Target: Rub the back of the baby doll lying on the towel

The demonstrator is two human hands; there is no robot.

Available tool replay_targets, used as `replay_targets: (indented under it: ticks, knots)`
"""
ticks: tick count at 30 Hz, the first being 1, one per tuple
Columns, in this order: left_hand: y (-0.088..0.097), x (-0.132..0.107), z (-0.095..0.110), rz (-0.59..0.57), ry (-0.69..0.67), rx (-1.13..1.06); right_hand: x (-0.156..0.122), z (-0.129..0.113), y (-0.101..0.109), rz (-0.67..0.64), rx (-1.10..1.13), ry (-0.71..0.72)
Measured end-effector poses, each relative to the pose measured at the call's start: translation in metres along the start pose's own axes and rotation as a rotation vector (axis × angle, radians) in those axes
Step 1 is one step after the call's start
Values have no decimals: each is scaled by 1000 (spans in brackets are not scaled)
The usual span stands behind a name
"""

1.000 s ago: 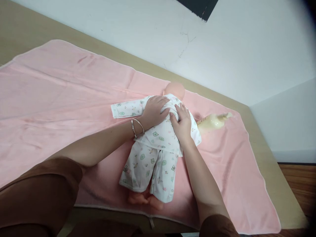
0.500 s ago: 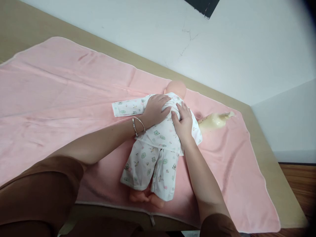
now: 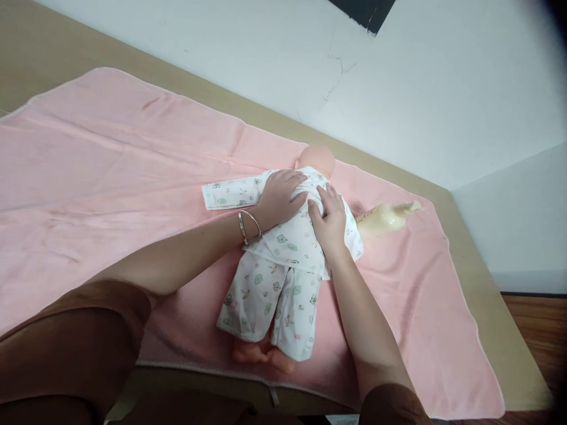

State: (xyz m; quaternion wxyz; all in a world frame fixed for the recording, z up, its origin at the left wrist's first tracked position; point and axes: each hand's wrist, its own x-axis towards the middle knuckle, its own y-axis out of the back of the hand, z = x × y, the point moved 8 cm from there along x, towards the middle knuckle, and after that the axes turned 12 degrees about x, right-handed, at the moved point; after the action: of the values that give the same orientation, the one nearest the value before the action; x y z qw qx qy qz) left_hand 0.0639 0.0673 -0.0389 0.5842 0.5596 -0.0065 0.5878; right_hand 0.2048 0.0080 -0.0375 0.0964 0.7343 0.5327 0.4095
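Note:
A baby doll (image 3: 316, 158) lies on a pink blanket (image 3: 110, 159), dressed in a white printed shirt (image 3: 290, 239) and matching trousers (image 3: 270, 304). My left hand (image 3: 279, 198), with a bangle on the wrist, lies flat on the doll's chest over the shirt, fingers spread. My right hand (image 3: 330, 221) rests beside it on the shirt's right half, fingers together and pressed down. One shirt sleeve (image 3: 230, 193) stretches out empty to the left. The doll's bare right arm (image 3: 385, 217) sticks out to the right. Its feet (image 3: 261, 357) show below the trouser legs.
The blanket covers most of a beige tabletop (image 3: 476, 283) pushed against a white wall (image 3: 398, 88). Wooden floor (image 3: 538, 330) shows at the right. My brown sleeves (image 3: 75, 348) fill the lower left.
Almost nothing has moved; both hands stay on the doll's shirt, with only a slight shift of the view.

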Motion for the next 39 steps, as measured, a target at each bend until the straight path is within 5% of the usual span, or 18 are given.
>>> replay_targets:
  ticks: [39]
  knots:
    - [-1, 2, 0, -52, 35, 0, -1, -1, 0, -17, 17, -27]
